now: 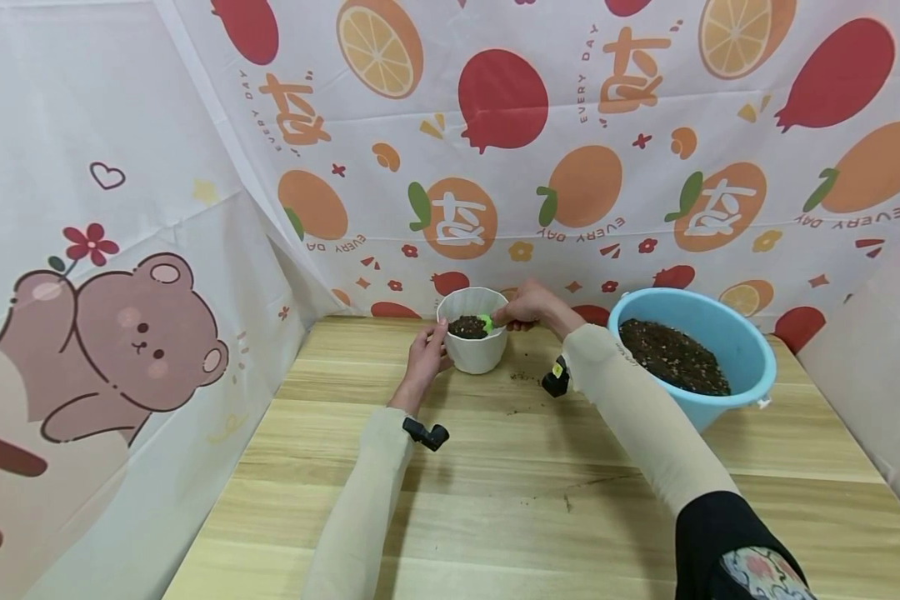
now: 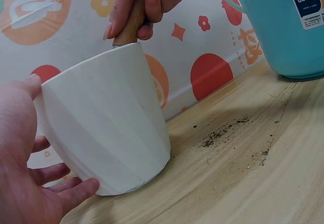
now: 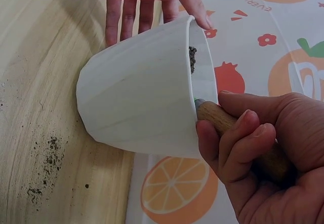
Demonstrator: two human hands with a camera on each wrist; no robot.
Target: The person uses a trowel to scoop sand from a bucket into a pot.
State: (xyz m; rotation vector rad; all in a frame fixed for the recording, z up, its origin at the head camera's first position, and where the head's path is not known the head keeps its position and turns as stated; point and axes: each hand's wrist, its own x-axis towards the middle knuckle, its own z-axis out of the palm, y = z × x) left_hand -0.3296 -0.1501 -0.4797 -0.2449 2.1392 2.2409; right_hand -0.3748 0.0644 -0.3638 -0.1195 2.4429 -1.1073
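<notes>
A white flower pot (image 1: 476, 354) with ridged sides stands on the table, partly filled with dark soil (image 1: 467, 327). My left hand (image 1: 425, 358) holds the pot from its left side. In the left wrist view, the thumb is at the rim and the fingers lie along the lower wall. My right hand (image 1: 527, 307) grips the wooden handle (image 3: 217, 117) of a small green trowel (image 1: 487, 325) at the pot's right rim. Its green blade reaches inside the pot, mostly hidden in the wrist views.
To the right stands a large light blue bucket (image 1: 753, 367) holding dark soil (image 1: 671, 354). Loose soil crumbs (image 2: 223, 133) are scattered on the wooden table (image 1: 495, 500) between pot and bucket. A fruit-printed cloth (image 1: 510, 192) hangs close behind the pot.
</notes>
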